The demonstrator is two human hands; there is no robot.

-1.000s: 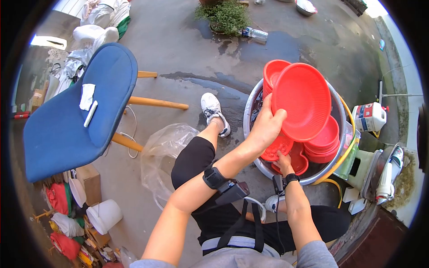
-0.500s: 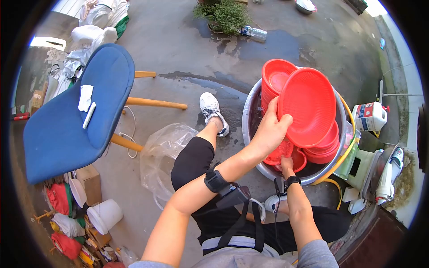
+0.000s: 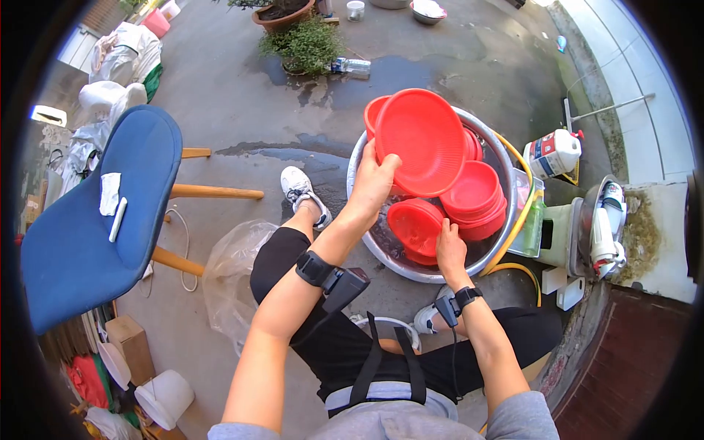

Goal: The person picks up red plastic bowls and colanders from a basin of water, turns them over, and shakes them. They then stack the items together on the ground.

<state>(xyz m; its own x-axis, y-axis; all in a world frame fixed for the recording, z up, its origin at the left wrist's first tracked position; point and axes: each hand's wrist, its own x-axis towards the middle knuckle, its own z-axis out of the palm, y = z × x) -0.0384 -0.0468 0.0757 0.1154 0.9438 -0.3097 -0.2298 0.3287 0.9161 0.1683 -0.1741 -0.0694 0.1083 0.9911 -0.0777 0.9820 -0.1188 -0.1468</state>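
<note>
My left hand (image 3: 375, 185) grips the rim of a red plastic basket (image 3: 422, 139) with fine ribbed sides, thumb inside, and holds it tilted above a large metal tub (image 3: 392, 265). Lower in the tub, my right hand (image 3: 451, 254) has its fingers closed at the rim of another red basket (image 3: 412, 226), which is wet and tilted. Beside it stands a stack of red baskets (image 3: 475, 202). More red baskets show partly behind the raised one. Dark water lies in the tub.
A blue chair (image 3: 110, 213) stands at left, with a clear plastic bag (image 3: 235, 286) near its legs. A yellow hose (image 3: 524, 220) runs along the tub's right side. A white jug (image 3: 554, 154) and a stool (image 3: 561, 238) stand at right. A potted plant (image 3: 304, 44) is ahead.
The view has shifted right, so things appear farther left. My right hand has risen from low inside the tub to the basket's rim. My left hand still holds its basket.
</note>
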